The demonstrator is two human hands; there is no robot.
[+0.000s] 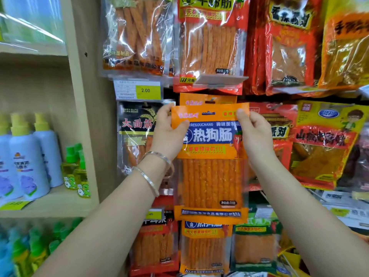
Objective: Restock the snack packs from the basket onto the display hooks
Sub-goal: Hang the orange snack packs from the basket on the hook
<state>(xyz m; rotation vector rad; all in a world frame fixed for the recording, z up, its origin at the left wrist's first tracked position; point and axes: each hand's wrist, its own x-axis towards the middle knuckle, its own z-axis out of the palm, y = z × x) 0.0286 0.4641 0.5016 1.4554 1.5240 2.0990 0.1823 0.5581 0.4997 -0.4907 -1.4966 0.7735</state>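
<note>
**Both hands pinch one orange snack pack by its top corners**

Left hand (pixel 169 134) pinches the upper left corner of the orange snack pack (pixel 209 176), thumb on the front and fingers behind. The right hand (pixel 255 134) grips the upper right corner in the same way. The pack hangs upright between them, in front of the display, with its top edge just below a matching orange pack (pixel 207 99) already on a hook behind it. Whether the held pack's hole has reached the hook cannot be made out.

Two silver bracelets (pixel 151 174) sit on the left wrist. A black pack (pixel 137 126) hangs to the left of the held one and a red pack (pixel 279 132) to the right. A third orange pack (pixel 205 246) hangs below. A yellow price tag (pixel 147 90) reading 2.00 sits above the black pack. Further left, blue spray bottles (pixel 28 162) stand on a wooden shelf (pixel 60 204).
</note>
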